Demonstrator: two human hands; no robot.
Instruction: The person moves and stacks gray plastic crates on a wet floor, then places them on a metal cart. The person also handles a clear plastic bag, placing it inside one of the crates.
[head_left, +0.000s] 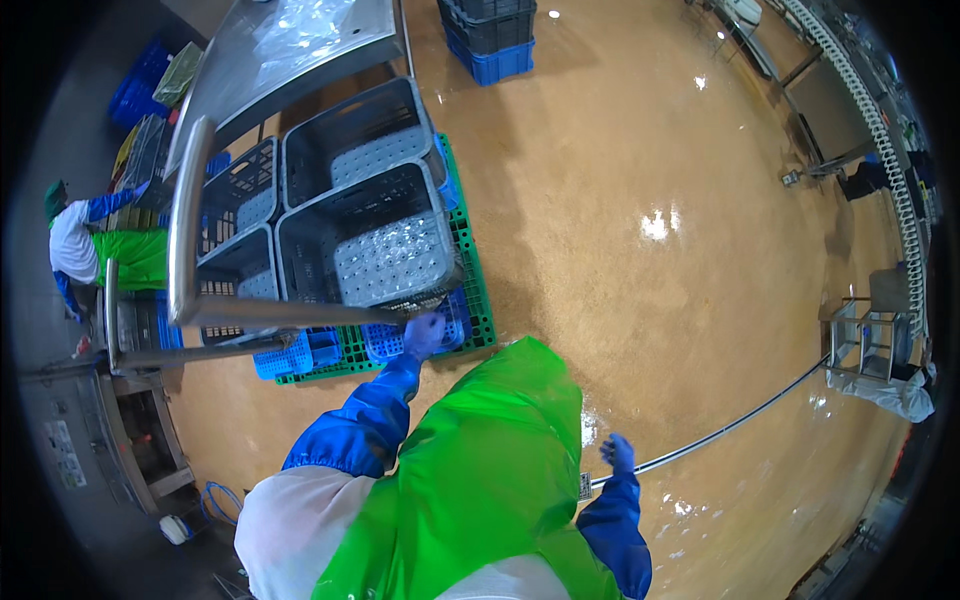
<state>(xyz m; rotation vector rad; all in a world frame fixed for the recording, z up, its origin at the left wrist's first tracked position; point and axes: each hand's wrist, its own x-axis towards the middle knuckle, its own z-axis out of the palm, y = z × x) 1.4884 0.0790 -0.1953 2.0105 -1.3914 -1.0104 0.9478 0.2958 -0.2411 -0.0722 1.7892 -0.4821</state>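
Observation:
My left hand (425, 334), in a blue glove, reaches to the near side of a large dark grey crate (368, 240). It lies by the crate's lower edge, over a blue perforated crate (385, 345); whether the fingers grip either one is not visible. More grey crates stand beside and behind the large one, on a green pallet (482, 290) with low blue crates under them. Out to my right, my right hand (618, 453), gloved in blue, hangs over the floor with its fingers apart and nothing in it.
A steel rail (190, 230) and a metal table (240, 75) adjoin the crates. At far left, a person (85, 240) handles crates. Stacked crates (490, 40) stand at the back. A conveyor (880, 120) and a step stool (862, 340) are at right. The wet floor (640, 290) shines.

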